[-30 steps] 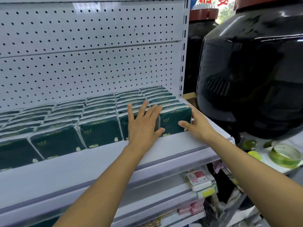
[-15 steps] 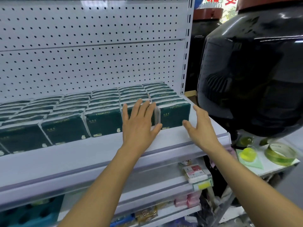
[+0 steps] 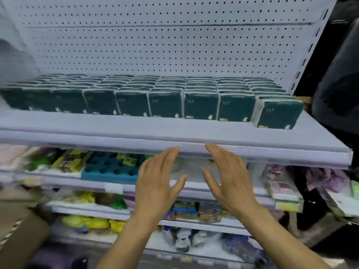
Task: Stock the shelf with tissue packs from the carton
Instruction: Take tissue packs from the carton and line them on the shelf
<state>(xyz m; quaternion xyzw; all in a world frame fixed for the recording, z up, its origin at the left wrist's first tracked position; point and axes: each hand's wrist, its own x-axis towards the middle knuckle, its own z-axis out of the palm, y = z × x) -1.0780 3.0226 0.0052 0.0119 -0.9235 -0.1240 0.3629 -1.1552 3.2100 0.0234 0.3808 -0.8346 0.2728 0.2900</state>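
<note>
My left hand (image 3: 158, 183) and right hand (image 3: 229, 181) hover flat-fingered, holding nothing, below the shelf (image 3: 174, 136); tissue packs (image 3: 167, 105) stand in rows at twelve o'clock, and the proud pack (image 3: 277, 115) at two could topple if bumped

White pegboard wall (image 3: 174, 45); crowded lower shelves (image 3: 116, 208).

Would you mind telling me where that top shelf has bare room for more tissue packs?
A bare strip runs along the shelf between the tissue packs and the front lip, narrowest by the rightmost pack. Behind that, the rows look crowded up to the pegboard. Both hands hold nothing.
</note>
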